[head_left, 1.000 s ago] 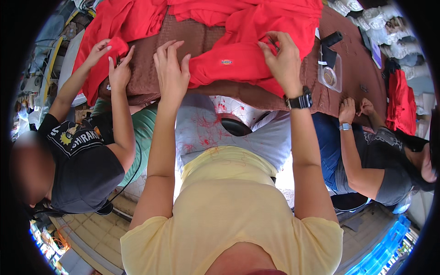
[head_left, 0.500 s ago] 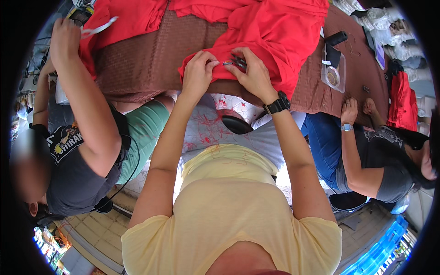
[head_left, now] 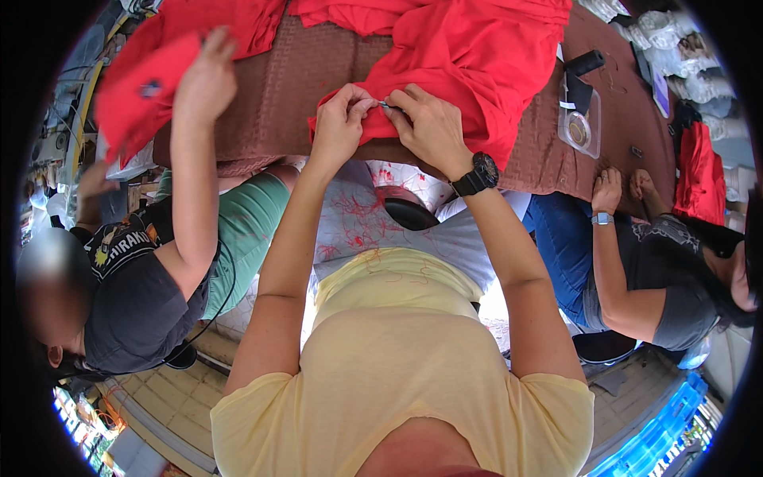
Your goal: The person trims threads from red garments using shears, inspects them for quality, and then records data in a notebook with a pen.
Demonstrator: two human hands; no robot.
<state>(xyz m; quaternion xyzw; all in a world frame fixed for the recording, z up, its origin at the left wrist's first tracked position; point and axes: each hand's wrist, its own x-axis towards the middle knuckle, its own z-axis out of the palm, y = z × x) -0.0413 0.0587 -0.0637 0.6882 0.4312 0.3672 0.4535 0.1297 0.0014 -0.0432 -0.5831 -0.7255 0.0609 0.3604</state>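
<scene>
Both hands, left hand (head_left: 343,119) and right hand (head_left: 425,123), now meet pinched at the red cloth's (head_left: 477,56) near edge instead of lying spread apart on it; the co-worker's hand (head_left: 205,79) lifts a red piece (head_left: 143,91).

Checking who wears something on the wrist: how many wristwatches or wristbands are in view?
2. A black watch on the wearer's right wrist at the red cloth; a light blue band on the wrist of the seated person at right. Others may be hidden.

Soft matt red cloth (head_left: 477,63) on a rough, woven brown table cover (head_left: 262,103); glossy black plastic wristwatch (head_left: 477,173).
</scene>
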